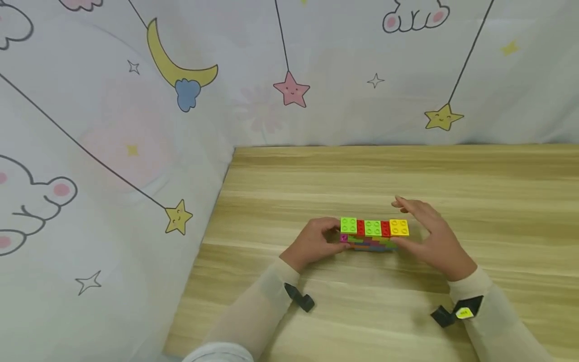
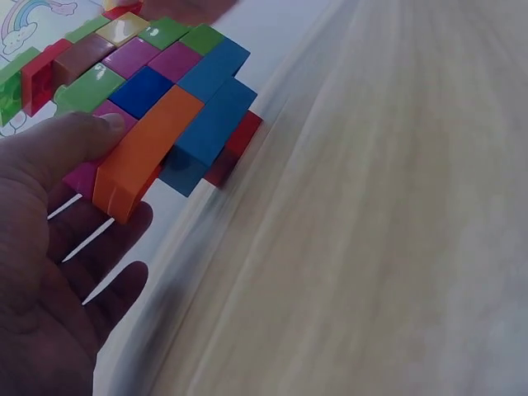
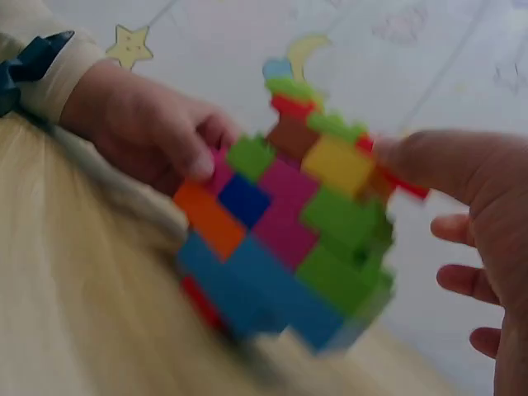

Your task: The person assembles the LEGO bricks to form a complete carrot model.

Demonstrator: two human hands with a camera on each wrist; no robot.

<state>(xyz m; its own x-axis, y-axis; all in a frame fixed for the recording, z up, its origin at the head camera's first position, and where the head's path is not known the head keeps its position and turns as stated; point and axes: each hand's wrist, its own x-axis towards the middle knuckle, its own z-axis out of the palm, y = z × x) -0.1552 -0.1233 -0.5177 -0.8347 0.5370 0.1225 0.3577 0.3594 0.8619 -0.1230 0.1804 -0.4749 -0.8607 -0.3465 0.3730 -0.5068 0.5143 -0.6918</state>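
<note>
A wall of toy building bricks (image 1: 373, 229) in many colours stands between both hands, with green, red and yellow bricks along its top. My left hand (image 1: 314, 244) grips its left end. In the left wrist view the thumb (image 2: 87, 136) presses a pink brick beside an orange brick (image 2: 148, 157), and the fingers pass behind. At the other end, my right hand (image 1: 434, 239) has its thumb (image 3: 437, 165) against the upper part, near the yellow brick (image 1: 399, 227). Its other fingers are spread behind, apart from the bricks. Low on the wall are blue bricks (image 2: 216, 124) and a red brick (image 2: 235, 148).
A wood-grain table (image 1: 280, 186) lies under the hands. Behind it and along its left side hangs a pale cloth (image 1: 344, 110) printed with stars, a moon and bears. Each wrist wears a black strap mount (image 1: 457, 311).
</note>
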